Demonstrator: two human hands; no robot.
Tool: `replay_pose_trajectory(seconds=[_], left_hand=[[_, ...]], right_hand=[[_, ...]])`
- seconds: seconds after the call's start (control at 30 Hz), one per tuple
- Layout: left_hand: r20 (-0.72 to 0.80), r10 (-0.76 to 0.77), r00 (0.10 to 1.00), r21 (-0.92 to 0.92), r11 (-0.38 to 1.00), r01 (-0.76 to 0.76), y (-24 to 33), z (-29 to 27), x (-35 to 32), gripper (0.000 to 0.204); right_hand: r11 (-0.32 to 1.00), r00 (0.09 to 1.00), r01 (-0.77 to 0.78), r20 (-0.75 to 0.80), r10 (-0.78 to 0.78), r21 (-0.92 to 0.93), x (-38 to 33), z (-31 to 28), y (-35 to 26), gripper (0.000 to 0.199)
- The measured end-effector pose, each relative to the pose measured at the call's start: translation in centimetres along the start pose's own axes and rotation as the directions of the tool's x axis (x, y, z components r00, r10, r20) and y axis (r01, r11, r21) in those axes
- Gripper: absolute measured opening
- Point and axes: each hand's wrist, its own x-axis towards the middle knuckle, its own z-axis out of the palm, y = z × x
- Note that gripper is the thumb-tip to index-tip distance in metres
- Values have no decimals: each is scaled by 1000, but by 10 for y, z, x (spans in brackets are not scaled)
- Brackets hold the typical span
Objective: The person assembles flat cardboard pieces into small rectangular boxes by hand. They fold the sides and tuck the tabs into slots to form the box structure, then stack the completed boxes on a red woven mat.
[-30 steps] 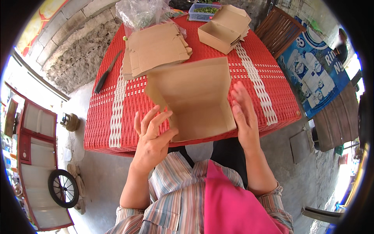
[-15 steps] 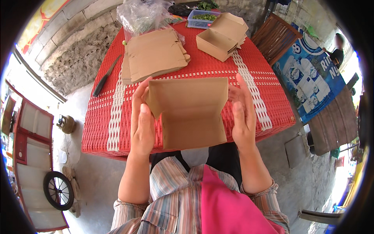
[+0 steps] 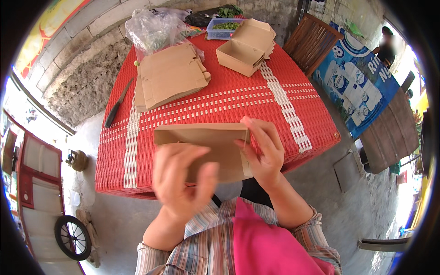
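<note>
A red woven desk (image 3: 220,98) stands by a rough stone wall (image 3: 78,87), carrying a stack of flat cardboard blanks (image 3: 170,75) and folded brown boxes (image 3: 245,48). The cardboard sheet (image 3: 208,146), spread wide half a second ago, is now folded narrower, held above the desk's near edge. The left hand (image 3: 181,181) covers its front, slightly blurred, and the right hand (image 3: 261,151) pinches its right edge.

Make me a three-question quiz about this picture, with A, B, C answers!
1. Where is the knife?
A. on the table's left side
B. on the folded boxes
C. in a hand

2. What colour is the table?
A. blue
B. red with white stripes
C. green

3. What is happening to the cardboard sheet?
A. lying on the stack
B. held in both hands
C. on the ground

Answers: 1 A, it lies near the left edge. 2 B, red weave with white bands. 3 B, the left hand and right hand grip it.
</note>
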Motion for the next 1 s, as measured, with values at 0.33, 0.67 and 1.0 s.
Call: replay_pose_trajectory(seconds=[0.33,0.67,1.0], left_hand=[[-121,-82,989,-28,997,79,10,39,2,15],[-15,-403,915,-268,883,384,-1,41,-28,17],[21,-508,861,-333,808,485,-2,39,-24,19]], right_hand=[[983,988,-107,-96,122,151,-15,10,-10,36],[976,968,-158,-170,182,150,-16,12,-25,20],[920,951,-304,17,310,248,-4,-1,-36,13]])
